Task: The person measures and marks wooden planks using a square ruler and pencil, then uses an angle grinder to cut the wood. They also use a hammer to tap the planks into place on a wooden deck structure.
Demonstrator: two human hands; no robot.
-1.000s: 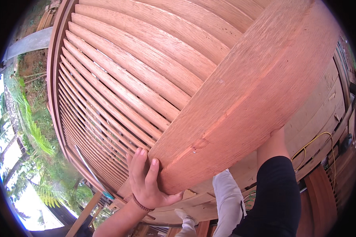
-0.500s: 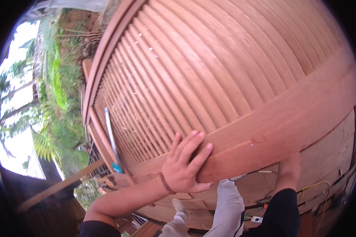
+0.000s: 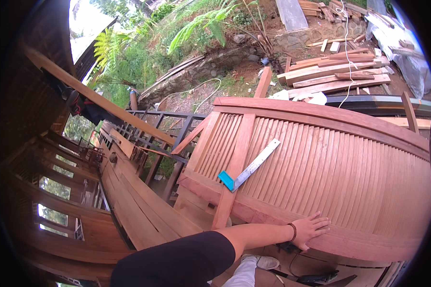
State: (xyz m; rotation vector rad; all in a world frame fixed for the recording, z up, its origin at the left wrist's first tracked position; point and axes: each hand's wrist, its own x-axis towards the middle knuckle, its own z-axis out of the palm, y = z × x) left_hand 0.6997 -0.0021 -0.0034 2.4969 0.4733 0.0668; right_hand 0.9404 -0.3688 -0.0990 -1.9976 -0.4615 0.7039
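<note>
A reddish-brown wooden louvered panel [image 3: 316, 174] with many slanted slats lies before me. My left hand [image 3: 311, 230], a beaded bracelet on its wrist, rests with spread fingers on the panel's near rail [image 3: 364, 243]; it grips nothing. Up and to the left of that hand is a try square [image 3: 254, 166] with a teal stock and a metal blade. Its stock sits over a loose wooden strip [image 3: 243, 146] that crosses the panel near its left end, while the blade slants over the slats. My right hand is out of view.
Long planks [image 3: 134, 201] run along the left, beneath a slanting wooden beam [image 3: 100, 98]. Beyond the panel are stacked boards [image 3: 330, 71], a hanging white cable [image 3: 349, 52] and ferns [image 3: 201, 26]. A dark tool with a cord [image 3: 316, 277] lies below the near rail.
My view has swung left, bringing the panel's left end, the whole try square and the yard into sight. My left hand remains on the near rail; my right arm has left the picture.
</note>
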